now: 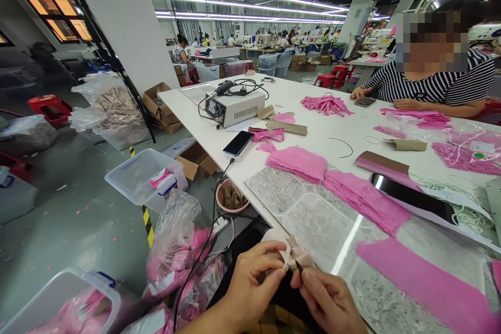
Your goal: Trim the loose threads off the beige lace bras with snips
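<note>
At the table's near edge, my left hand [256,276] is closed, its thumb and fingers pinching a pale cream piece [275,236] that looks like soft cloth or tape; its exact kind is unclear. My right hand [331,297] is closed on a small dark pointed tool [299,266], most of it hidden by the fingers. The tool's tip is close to the cream piece, beside my left fingertips. Stacks of pink fabric pieces [296,163] lie on the table beyond, and a single pink fabric panel [426,279] lies to the right.
On the white table [195,109] stand a grey control box [238,107] with cables and a phone [238,143]. A dark glossy phone-like slab [413,198] lies right. A person in a striped top [438,83] sits opposite. Bins and bags of pink pieces [183,261] crowd the floor left.
</note>
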Demonstrator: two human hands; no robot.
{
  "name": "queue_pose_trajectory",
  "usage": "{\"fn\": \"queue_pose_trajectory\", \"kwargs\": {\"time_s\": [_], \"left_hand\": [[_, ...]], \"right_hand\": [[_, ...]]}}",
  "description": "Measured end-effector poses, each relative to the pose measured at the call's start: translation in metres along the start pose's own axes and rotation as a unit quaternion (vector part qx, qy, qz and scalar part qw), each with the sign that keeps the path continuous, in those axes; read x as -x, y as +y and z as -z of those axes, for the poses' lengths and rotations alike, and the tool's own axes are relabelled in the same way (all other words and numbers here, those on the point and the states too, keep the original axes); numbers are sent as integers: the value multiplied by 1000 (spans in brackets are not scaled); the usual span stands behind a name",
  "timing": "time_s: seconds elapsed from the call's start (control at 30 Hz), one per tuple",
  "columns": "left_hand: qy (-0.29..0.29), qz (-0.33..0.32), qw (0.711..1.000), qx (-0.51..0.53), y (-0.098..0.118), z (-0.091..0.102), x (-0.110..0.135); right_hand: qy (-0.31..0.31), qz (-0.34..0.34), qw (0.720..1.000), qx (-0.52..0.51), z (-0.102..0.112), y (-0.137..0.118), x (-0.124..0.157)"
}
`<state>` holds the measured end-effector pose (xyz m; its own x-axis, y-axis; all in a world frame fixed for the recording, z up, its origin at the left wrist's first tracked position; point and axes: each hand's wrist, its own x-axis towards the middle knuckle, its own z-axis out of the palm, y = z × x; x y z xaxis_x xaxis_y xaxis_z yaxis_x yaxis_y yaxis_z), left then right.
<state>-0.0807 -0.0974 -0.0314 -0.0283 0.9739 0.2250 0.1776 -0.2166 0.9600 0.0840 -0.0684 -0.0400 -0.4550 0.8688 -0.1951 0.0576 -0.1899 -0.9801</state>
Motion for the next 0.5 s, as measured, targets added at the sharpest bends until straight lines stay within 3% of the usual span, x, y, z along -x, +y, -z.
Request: {"fn": "queue_pose_trajectory", "kwargs": {"time_s": [0.1,0.17,0.27,0.4,0.5], "left_hand": [[5,25,1000,0,-3,-1,1],[1,35,999,2,-3,-1,1],[-15,38,999,4,-1,1,2],[-28,47,998,-18,3,3,3],[-22,55,998,-34,6,2,3]], "right_hand": [[39,-1,999,-27,4,-7,0],[71,93,992,35,8,-14,-1],[76,226,954,181,13,-19,-7],[27,206,932,298,12,-9,-12],[34,174,932,316,9,0,-11]]}}
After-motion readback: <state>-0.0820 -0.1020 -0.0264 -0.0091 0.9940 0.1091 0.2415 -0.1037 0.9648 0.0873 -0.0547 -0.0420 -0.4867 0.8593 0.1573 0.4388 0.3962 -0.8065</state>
